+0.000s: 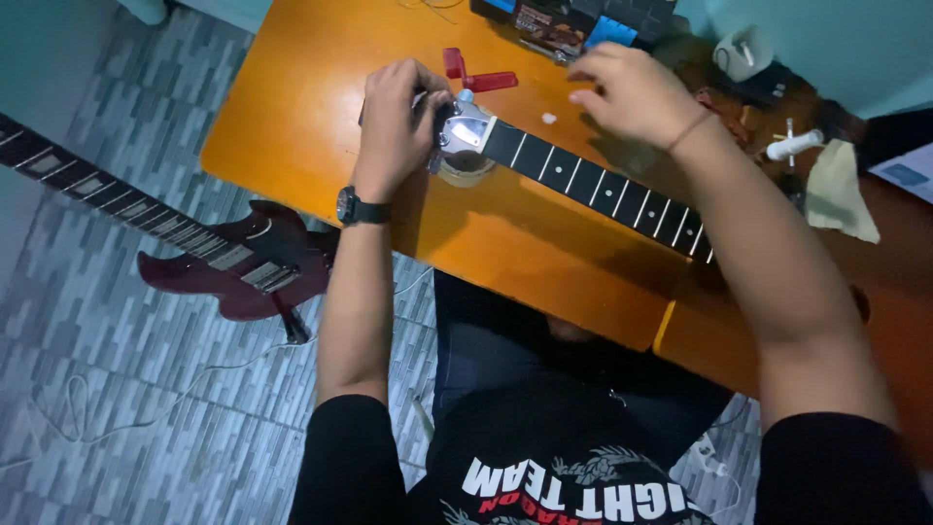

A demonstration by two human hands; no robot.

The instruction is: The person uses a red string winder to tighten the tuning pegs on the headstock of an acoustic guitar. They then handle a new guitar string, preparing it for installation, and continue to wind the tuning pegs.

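Note:
A black guitar neck (593,183) with white fret lines lies slantwise across the orange table (292,117). Its headstock (465,131) rests on a roll of tape (466,173). My left hand (394,112), with a black watch on its wrist, is closed over the headstock's far end. My right hand (632,92) hovers above the neck with its fingers curled, and I cannot make out whether it pinches anything small. A red string winder (476,76) lies just beyond the headstock.
A dark red electric guitar (228,262) lies on the tiled floor to the left. Boxes (573,21) stand at the table's far edge. A white-handled tool (795,146), a cloth (836,192) and a white earbud case (743,51) sit at the right.

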